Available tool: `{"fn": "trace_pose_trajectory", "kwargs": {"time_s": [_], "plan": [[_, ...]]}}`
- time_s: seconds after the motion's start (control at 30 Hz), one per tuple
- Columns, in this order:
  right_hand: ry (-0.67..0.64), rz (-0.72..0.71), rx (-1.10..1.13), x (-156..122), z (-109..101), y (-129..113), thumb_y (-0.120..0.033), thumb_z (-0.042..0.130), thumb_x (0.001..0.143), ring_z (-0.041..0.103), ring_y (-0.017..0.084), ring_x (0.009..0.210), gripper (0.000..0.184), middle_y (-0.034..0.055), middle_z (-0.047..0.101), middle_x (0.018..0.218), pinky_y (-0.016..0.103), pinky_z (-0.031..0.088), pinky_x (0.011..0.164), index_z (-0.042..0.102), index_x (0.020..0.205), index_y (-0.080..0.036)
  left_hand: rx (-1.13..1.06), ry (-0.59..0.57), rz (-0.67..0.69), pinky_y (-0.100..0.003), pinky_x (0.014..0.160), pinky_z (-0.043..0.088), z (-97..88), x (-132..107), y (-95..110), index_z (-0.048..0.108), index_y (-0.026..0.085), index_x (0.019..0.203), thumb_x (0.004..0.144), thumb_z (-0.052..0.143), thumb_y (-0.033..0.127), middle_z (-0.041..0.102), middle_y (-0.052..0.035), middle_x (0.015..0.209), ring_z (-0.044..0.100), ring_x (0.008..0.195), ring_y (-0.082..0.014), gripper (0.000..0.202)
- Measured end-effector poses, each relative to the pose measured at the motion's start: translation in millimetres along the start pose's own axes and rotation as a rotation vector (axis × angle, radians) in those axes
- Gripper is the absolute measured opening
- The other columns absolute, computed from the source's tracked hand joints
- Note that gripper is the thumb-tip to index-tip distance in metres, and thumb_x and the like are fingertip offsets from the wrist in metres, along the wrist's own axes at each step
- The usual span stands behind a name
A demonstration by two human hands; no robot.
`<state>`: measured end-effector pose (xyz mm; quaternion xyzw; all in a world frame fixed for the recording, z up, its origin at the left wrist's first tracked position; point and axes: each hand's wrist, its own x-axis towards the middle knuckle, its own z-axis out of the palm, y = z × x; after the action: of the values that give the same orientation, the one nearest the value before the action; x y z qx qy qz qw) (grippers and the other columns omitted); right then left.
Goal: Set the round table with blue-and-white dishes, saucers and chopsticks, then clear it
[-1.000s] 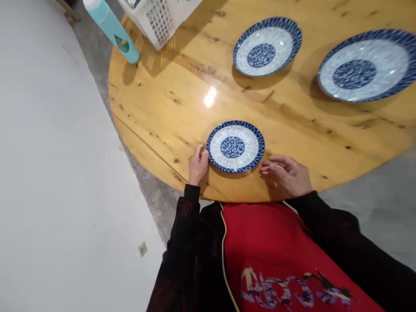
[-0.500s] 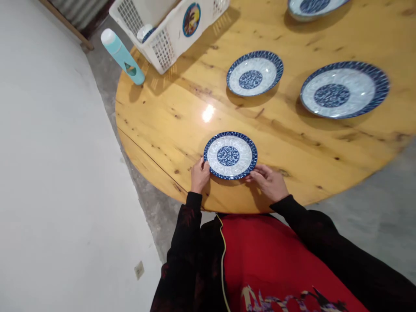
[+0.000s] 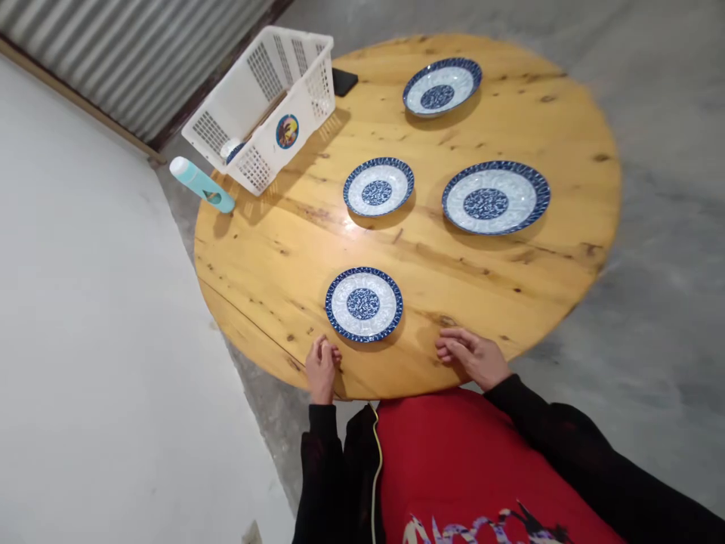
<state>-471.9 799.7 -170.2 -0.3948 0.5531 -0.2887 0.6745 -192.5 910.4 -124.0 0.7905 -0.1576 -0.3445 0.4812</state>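
The nearest blue-and-white plate (image 3: 362, 304) lies flat on the round wooden table (image 3: 430, 295), close to its front edge. Just below its left rim is my left hand (image 3: 322, 366), loosely curled with nothing in it and apart from the plate. My right hand (image 3: 474, 357) hovers by the table edge to the right of the plate, fingers half extended and holding nothing. Three more dishes with the same blue rim stand farther off: a small plate (image 3: 378, 187) in the middle, a larger oval-looking one (image 3: 496, 198) at right, and a deeper one (image 3: 442, 87) at the back.
A white plastic basket (image 3: 269, 140) stands at the table's back left, with a blue-and-white piece of crockery inside. Beside it are a light-blue bottle (image 3: 202, 185) and a flat black object (image 3: 343, 81). A white wall (image 3: 102, 302) rises on the left.
Both my hands have let go of the nearest plate and drawn away, the right one farther to the right. My view has tilted up and shows more of the table.
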Motion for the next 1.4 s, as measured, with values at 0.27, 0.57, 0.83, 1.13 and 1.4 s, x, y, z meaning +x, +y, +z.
{"fn": "trace_pose_trajectory", "kwargs": {"time_s": [0.27,0.57,0.83,1.13,1.4], "plan": [[0.025,0.028,0.054,6,-19,-10,-0.056,0.084,0.058,0.067,0.018,0.060,0.049,0.0067,0.073,0.073,0.032,0.060,0.054,0.068,0.086,-0.020,-0.054,0.085,-0.115,-0.026,0.062,0.054,-1.8,-63,-20,0.067,0.011,0.114,0.076,0.072,0.059,0.069,-0.0045,0.079,0.066,0.065,-0.0133,0.061],[-0.068,0.081,-0.016,9,-15,-1,-0.057,0.081,0.059,0.065,0.016,0.055,0.049,0.0067,0.073,0.074,0.029,0.057,0.048,0.069,0.087,-0.019,0.041,0.135,-0.187,-0.027,0.065,0.054,1.6,-118,-39,0.068,0.011,0.114,0.082,0.065,0.054,0.072,-0.0064,0.083,0.068,0.069,-0.0155,0.054],[-0.014,0.069,-0.062,0,-13,-1,-0.052,0.078,0.063,0.066,0.019,0.058,0.038,0.0067,0.073,0.076,0.032,0.059,0.050,0.068,0.086,-0.024,0.021,0.096,-0.151,-0.028,0.067,0.056,-5.3,-119,-46,0.067,0.013,0.115,0.086,0.062,0.049,0.072,-0.0064,0.085,0.069,0.072,-0.0164,0.046],[0.051,-0.006,-0.018,-41,69,21,-0.054,0.081,0.058,0.066,0.018,0.057,0.044,0.0069,0.073,0.074,0.032,0.060,0.050,0.068,0.085,-0.022,-0.006,0.086,-0.089,-0.028,0.066,0.055,-104.1,-86,-73,0.068,0.012,0.114,0.082,0.063,0.054,0.072,-0.0071,0.083,0.068,0.070,-0.0162,0.053],[-0.132,-0.051,-0.061,-108,207,56,-0.056,0.070,0.067,0.065,0.015,0.054,0.041,0.0048,0.072,0.071,0.026,0.054,0.050,0.066,0.085,-0.019,0.062,0.111,-0.018,-0.030,0.070,0.057,-236.5,-36,-106,0.067,0.013,0.115,0.081,0.062,0.058,0.074,-0.0085,0.089,0.071,0.076,-0.0184,0.056]]}}
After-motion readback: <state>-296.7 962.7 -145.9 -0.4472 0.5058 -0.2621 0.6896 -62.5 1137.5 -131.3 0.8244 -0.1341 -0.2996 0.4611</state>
